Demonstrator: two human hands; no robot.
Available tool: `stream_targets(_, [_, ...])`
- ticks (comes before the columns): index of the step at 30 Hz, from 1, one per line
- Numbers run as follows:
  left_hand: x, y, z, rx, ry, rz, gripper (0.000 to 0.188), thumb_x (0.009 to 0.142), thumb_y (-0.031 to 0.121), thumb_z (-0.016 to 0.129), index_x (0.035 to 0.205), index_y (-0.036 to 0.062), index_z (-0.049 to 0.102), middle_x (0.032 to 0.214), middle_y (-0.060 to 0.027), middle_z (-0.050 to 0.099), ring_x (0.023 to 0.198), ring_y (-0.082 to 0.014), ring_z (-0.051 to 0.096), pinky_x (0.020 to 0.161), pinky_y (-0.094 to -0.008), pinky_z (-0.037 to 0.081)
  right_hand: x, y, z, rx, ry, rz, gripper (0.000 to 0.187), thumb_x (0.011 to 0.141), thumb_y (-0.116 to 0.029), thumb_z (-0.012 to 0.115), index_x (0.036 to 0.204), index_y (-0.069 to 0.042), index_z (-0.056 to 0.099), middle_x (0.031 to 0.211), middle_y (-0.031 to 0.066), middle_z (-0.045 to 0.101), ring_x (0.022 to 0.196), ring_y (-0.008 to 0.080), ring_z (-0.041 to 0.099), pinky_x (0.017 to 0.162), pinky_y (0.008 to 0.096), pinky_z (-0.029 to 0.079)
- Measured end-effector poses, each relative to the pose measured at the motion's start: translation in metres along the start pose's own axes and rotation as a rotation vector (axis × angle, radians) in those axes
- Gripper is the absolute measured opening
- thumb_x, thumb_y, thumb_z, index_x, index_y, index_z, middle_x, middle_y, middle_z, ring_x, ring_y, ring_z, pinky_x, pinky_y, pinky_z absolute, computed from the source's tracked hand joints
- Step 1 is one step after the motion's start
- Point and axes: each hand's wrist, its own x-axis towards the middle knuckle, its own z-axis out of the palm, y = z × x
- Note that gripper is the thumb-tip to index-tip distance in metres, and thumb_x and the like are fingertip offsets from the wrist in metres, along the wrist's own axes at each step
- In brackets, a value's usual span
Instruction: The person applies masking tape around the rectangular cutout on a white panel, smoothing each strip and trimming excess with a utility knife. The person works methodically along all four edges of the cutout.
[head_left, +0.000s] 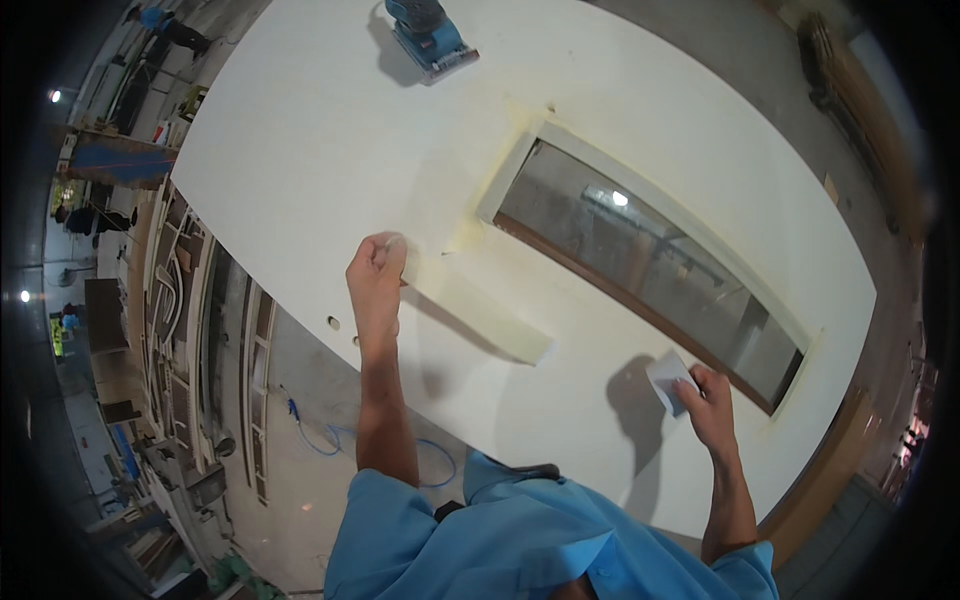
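Observation:
Both my hands are over a large white door panel (380, 150). My left hand (378, 275) pinches one end of a long pale-yellow strip (480, 312), which hangs off to the right with its far end on or just above the panel. What the strip is made of I cannot tell. On the right, near the window's lower end, my right hand (708, 405) grips a small whitish sheet (668, 383) between thumb and fingers. A long glass window (640, 250) with a pale raised frame is set into the panel, with yellowish smears around it.
A blue power sander (430, 40) rests at the panel's far side. Small holes (334, 322) show near its left edge. A blue hose (440, 460) lies on the floor. Stacked boards and wooden parts (170, 290) stand at left; people are in the background.

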Motion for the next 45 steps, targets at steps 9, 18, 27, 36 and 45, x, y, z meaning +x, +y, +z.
stream_targets(9, [-0.011,0.008,0.006,-0.067,-0.012,-0.084,0.018,0.101,0.01,0.07,0.117,0.0049,0.066,0.101,-0.0016,0.07,0.087,-0.0096,0.065,0.079,-0.0255,0.053,0.01,0.001,0.046,0.076,-0.117,-0.207,0.021,0.09,-0.014,0.072,0.099,0.003,0.066,0.077,0.015,0.063,0.073,0.0261,0.06,0.073,0.0398,0.048])
stream_targets(18, [-0.152,-0.014,-0.054,0.332,-0.338,0.004,0.025,0.097,0.025,0.077,0.11,0.0044,0.078,0.08,0.0058,0.066,0.072,-0.0035,0.055,0.063,-0.023,0.046,-0.029,-0.018,0.088,-0.192,-0.238,-0.347,0.021,0.092,-0.017,0.073,0.103,0.001,0.076,0.084,0.0204,0.073,0.076,0.0342,0.071,0.072,0.0403,0.055])
stream_targets(27, [-0.394,-0.126,-0.161,1.479,-0.298,-0.043,0.04,0.091,0.042,0.07,0.109,0.0072,0.077,0.105,-0.0214,0.075,0.105,-0.0404,0.07,0.088,-0.0526,0.054,-0.165,0.05,0.072,-0.111,-0.171,-0.575,0.032,0.097,-0.035,0.069,0.098,-0.004,0.078,0.085,0.0175,0.075,0.075,0.0381,0.071,0.07,0.0449,0.056])
stream_targets(36, [-0.445,-0.095,0.01,1.097,-1.158,0.529,0.041,0.1,0.042,0.063,0.113,0.0043,0.073,0.094,-0.019,0.076,0.094,-0.0426,0.07,0.083,-0.0524,0.055,-0.409,0.254,0.048,0.197,0.276,-0.048,0.03,0.085,-0.025,0.075,0.083,0.005,0.073,0.068,0.0135,0.068,0.062,0.016,0.062,0.06,0.037,0.048])
stream_targets(45, [-0.595,-0.153,0.06,1.072,-1.609,1.213,0.032,0.096,0.039,0.071,0.106,0.0085,0.073,0.097,-0.0189,0.075,0.095,-0.0406,0.071,0.082,-0.0518,0.056,-0.594,0.456,0.241,-0.454,0.795,0.732,0.032,0.092,-0.032,0.065,0.11,-0.008,0.075,0.11,0.0158,0.075,0.106,0.0372,0.069,0.094,0.0568,0.047])
